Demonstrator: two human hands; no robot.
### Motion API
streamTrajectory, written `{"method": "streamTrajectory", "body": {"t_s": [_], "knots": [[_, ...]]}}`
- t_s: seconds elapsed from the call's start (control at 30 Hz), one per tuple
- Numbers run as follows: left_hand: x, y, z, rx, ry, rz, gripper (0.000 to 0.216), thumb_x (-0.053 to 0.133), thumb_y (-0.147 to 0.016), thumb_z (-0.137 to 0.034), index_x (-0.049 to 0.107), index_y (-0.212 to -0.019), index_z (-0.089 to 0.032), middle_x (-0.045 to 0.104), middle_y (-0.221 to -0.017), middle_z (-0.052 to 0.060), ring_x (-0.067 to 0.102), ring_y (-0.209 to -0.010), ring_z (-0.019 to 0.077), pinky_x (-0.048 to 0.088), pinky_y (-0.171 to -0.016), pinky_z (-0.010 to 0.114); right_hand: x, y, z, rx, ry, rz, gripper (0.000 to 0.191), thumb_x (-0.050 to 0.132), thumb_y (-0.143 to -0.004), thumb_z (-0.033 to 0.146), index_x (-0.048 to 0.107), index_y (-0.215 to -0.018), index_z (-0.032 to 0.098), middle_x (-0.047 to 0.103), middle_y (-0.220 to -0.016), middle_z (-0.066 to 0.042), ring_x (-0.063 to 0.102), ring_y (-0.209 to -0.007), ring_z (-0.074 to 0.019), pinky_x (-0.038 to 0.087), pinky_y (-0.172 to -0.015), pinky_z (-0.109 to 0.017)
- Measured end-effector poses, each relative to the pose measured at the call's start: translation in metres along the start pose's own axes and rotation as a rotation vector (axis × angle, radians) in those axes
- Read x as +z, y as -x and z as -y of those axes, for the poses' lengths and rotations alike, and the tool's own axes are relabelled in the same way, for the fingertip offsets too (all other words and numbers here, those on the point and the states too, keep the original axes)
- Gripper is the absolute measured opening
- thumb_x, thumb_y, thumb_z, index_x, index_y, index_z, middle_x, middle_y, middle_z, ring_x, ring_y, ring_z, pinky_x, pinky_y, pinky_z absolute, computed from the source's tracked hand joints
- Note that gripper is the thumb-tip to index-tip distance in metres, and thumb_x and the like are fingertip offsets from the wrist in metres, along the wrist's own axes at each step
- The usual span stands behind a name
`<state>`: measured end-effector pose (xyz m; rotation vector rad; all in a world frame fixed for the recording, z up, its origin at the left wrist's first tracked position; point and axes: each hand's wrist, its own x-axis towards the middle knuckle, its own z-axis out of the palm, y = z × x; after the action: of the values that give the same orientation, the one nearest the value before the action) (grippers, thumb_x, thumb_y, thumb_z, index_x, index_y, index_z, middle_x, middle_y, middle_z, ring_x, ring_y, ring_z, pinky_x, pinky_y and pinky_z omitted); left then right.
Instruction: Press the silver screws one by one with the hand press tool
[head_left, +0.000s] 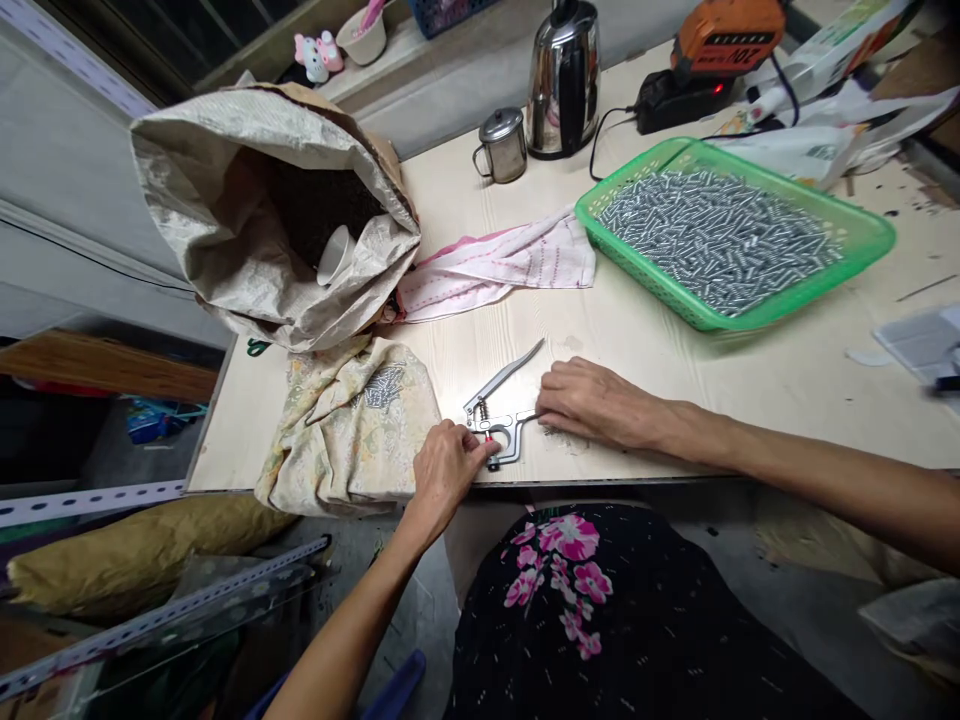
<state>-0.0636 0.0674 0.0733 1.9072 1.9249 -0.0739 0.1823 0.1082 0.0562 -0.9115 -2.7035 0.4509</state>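
Observation:
Near the table's front edge lie silver snap-fastener pliers (513,440), with a spring between their spread handles and a small red part at the jaws. My left hand (444,465) is at the jaw end, thumb and fingers pinched close to the red part. Whatever is between those fingertips is too small to make out. My right hand (589,405) has its fingers curled around the end of the lower handle. Left of the pliers, a patterned yellowish cloth (352,440) hangs slightly over the edge, bearing a small pile of silver metal pins (382,388).
A green basket (701,318) full of short silver metal pieces stands at the right. Back left is a large open woven sack (225,270) with a white cup (336,255) inside. Behind are a pink-white towel (517,265), metal mug (502,150), kettle (562,80) and orange battery tool (727,40).

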Motion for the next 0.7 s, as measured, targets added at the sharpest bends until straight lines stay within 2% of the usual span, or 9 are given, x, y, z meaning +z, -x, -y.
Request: {"method": "streamTrajectory", "body": {"t_s": [0.2, 0.3, 0.37, 0.47, 0.53, 0.57, 0.63, 0.7], "knots": [[0.0, -0.016, 0.002, -0.018, 0.17, 0.135, 0.028, 0.07, -0.075, -0.037, 0.061, -0.055, -0.019, 0.056, -0.055, -0.001, 0.049, -0.056, 0.0135, 0.027, -0.056, 0.025, 0.021, 0.012, 0.027, 0.023, 0.25, -0.024, 0.022, 0.047, -0.096, 0.014, 0.063, -0.08, 0.018, 0.062, -0.08, -0.005, 0.05, -0.079, -0.0205, 0.03, -0.072, -0.036], [0.0, -0.015, 0.007, 0.004, 0.176, 0.193, 0.031, 0.067, -0.078, -0.037, 0.062, -0.055, -0.018, 0.054, -0.052, -0.002, 0.049, -0.053, 0.013, 0.029, -0.055, 0.025, 0.024, 0.011, 0.031, 0.02, 0.312, -0.041, 0.029, 0.042, -0.094, 0.004, 0.062, -0.08, 0.017, 0.063, -0.08, -0.005, 0.05, -0.077, -0.0196, 0.03, -0.072, -0.036], [0.0, -0.009, 0.007, 0.038, 0.104, 0.189, 0.03, 0.062, -0.082, -0.036, 0.064, -0.058, -0.017, 0.058, -0.056, 0.0, 0.054, -0.057, 0.0146, 0.032, -0.056, 0.025, 0.025, 0.009, 0.031, 0.005, 0.334, -0.046, 0.03, 0.04, -0.093, 0.002, 0.062, -0.079, 0.017, 0.063, -0.08, -0.005, 0.049, -0.076, -0.0194, 0.031, -0.072, -0.035], [-0.003, 0.003, 0.007, 0.103, -0.087, 0.077, 0.025, 0.054, -0.087, -0.029, 0.068, -0.07, -0.016, 0.066, -0.077, 0.007, 0.061, -0.071, 0.019, 0.038, -0.063, 0.027, 0.027, 0.008, 0.03, 0.008, 0.315, -0.044, 0.027, 0.041, -0.092, 0.002, 0.061, -0.081, 0.016, 0.063, -0.082, -0.006, 0.051, -0.077, -0.0201, 0.034, -0.071, -0.035], [-0.008, 0.009, 0.008, 0.094, -0.101, 0.038, 0.022, 0.053, -0.087, -0.025, 0.068, -0.075, -0.015, 0.067, -0.083, 0.01, 0.062, -0.075, 0.0199, 0.041, -0.066, 0.028, 0.029, 0.009, 0.03, 0.035, 0.245, -0.052, 0.026, 0.041, -0.091, 0.001, 0.06, -0.081, 0.016, 0.063, -0.082, -0.008, 0.052, -0.079, -0.0207, 0.037, -0.07, -0.036], [-0.011, 0.01, 0.01, 0.064, -0.032, 0.067, 0.022, 0.053, -0.086, -0.025, 0.068, -0.074, -0.015, 0.066, -0.079, 0.009, 0.061, -0.073, 0.019, 0.041, -0.065, 0.027, 0.029, 0.01, 0.031, 0.056, 0.176, -0.067, 0.026, 0.04, -0.091, 0.003, 0.06, -0.081, 0.016, 0.063, -0.083, -0.008, 0.053, -0.079, -0.0208, 0.038, -0.071, -0.036], [-0.017, 0.009, 0.013, -0.026, 0.253, 0.209, 0.025, 0.056, -0.085, -0.032, 0.066, -0.071, -0.015, 0.062, -0.068, 0.005, 0.057, -0.062, 0.0157, 0.042, -0.058, 0.025, 0.026, 0.01, 0.032, 0.131, -0.064, -0.12, 0.022, 0.041, -0.094, 0.009, 0.059, -0.083, 0.017, 0.063, -0.084, -0.008, 0.055, -0.079, -0.0199, 0.042, -0.071, -0.035], [-0.022, 0.006, 0.013, -0.115, 0.6, 0.334, 0.032, 0.059, -0.081, -0.045, 0.066, -0.073, -0.014, 0.056, -0.059, 0.001, 0.05, -0.052, 0.0121, 0.039, -0.049, 0.023, 0.021, 0.008, 0.035, 0.281, -0.43, -0.182, 0.015, 0.044, -0.095, 0.019, 0.058, -0.09, 0.017, 0.062, -0.082, -0.006, 0.056, -0.074, -0.0175, 0.046, -0.069, -0.033]]}}
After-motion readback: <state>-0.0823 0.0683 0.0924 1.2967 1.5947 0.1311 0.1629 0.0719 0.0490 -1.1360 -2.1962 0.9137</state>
